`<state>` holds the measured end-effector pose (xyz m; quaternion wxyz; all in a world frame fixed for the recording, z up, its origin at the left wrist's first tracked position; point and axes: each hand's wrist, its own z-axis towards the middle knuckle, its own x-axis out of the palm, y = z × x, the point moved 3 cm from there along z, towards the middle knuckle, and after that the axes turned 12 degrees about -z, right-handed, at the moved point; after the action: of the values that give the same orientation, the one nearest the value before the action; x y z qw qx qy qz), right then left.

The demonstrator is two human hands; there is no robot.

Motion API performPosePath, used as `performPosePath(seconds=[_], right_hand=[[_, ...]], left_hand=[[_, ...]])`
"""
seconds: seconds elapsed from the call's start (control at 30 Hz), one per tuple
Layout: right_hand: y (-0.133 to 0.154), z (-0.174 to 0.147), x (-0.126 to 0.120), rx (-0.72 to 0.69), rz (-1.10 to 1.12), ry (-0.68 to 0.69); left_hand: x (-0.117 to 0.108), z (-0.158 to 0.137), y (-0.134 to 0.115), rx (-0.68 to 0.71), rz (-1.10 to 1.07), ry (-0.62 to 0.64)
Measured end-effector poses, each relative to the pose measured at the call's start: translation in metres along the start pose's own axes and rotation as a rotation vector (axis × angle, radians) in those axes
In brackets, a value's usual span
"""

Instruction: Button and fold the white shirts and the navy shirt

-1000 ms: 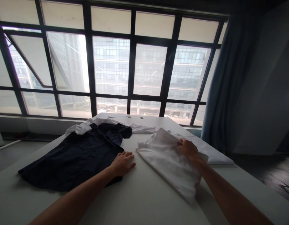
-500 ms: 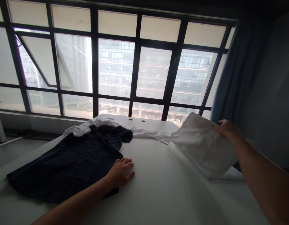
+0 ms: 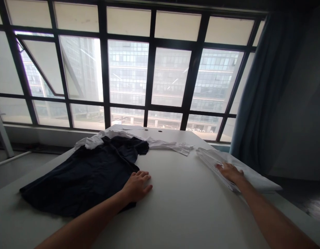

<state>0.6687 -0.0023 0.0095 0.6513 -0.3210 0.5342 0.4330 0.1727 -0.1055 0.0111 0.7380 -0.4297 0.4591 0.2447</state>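
A dark navy short-sleeved shirt point(image 3: 82, 180) lies spread on the white table point(image 3: 172, 207), to the left. My left hand point(image 3: 137, 185) rests flat across its right edge, fingers stretched partly onto the tabletop. On the right side of the table is a stack of folded white clothes point(image 3: 249, 173). My right hand point(image 3: 229, 172) lies palm down on top of that stack, with its fingers spread. Behind the navy shirt, a white garment point(image 3: 165, 145) stretches across the table, bunched at its left end and partly covered by the shirt.
Large black-framed windows point(image 3: 147, 107) stand beyond the table's far end, one pane tilted open at the left. A blue-grey curtain point(image 3: 261, 103) hangs at the right. Part of another white table's leg point(image 3: 3, 135) shows at the far left.
My right hand has lowered the folded white garment it was holding up onto the stack and let go of it. My left hand stays on the navy shirt's edge.
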Motion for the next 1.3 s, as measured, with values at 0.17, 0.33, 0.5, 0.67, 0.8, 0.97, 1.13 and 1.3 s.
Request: performPosePath(seconds=[0.17, 0.33, 0.5, 0.67, 0.8, 0.97, 1.13, 1.3], right_hand=[[0.023, -0.022, 0.004, -0.059, -0.209, 0.066], [0.094, -0.069, 0.004, -0.396, -0.294, 0.079], [0.139, -0.116, -0.002, -0.633, -0.188, 0.041], [0.134, -0.123, -0.010, -0.649, -0.087, -0.021], [0.132, -0.121, -0.010, -0.647, -0.063, -0.026], [0.134, -0.121, -0.009, -0.651, -0.062, -0.035], [0.134, -0.120, -0.008, -0.652, -0.081, -0.039], [0.138, -0.127, -0.016, -0.672, -0.118, -0.043]], left_hand=[[0.000, 0.000, 0.000, 0.001, 0.008, -0.004], [0.000, -0.001, 0.000, 0.006, -0.008, -0.009], [-0.019, -0.006, 0.005, -0.141, 0.095, -0.121], [-0.040, -0.010, 0.023, -0.433, 0.210, -0.080], [-0.051, -0.012, 0.016, -0.387, 0.183, -0.142], [-0.056, -0.020, -0.019, -0.199, 0.068, -0.255], [-0.048, -0.029, -0.048, -0.061, -0.215, -0.183], [-0.035, -0.041, -0.074, -0.024, -0.705, 0.235]])
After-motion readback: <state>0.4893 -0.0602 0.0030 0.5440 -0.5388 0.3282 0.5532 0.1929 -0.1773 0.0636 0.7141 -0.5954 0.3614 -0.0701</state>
